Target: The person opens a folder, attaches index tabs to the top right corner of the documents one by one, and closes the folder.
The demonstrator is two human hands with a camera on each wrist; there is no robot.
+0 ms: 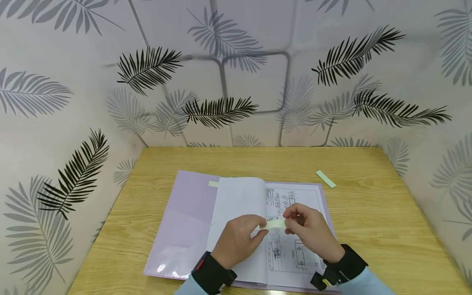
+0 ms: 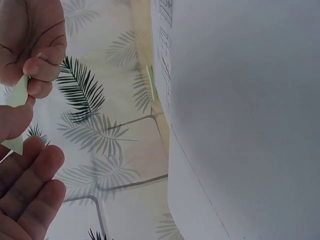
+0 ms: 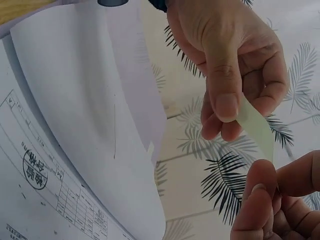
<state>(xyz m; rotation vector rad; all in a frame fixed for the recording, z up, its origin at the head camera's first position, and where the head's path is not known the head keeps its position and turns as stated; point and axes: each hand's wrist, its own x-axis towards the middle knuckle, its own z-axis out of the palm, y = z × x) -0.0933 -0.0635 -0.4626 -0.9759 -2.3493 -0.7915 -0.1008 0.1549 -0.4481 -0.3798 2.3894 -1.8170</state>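
A pale green paper strip is stretched between both hands, over the middle of an open document. My left hand pinches its left end between thumb and forefinger. At the other end, the fingertips and thumb of my right hand grip the strip, and the remaining fingers curl inward. Beneath the hands lie white pages, a blank left page and a right page printed with technical drawings. They sit in a light purple folder, opened flat. In the right wrist view, the strip looks slightly bent.
Another pale green strip lies on the wooden table, beyond the folder's right corner. A short green tab shows at the blank page's upper left edge. Leaf-patterned covering rises behind the table.
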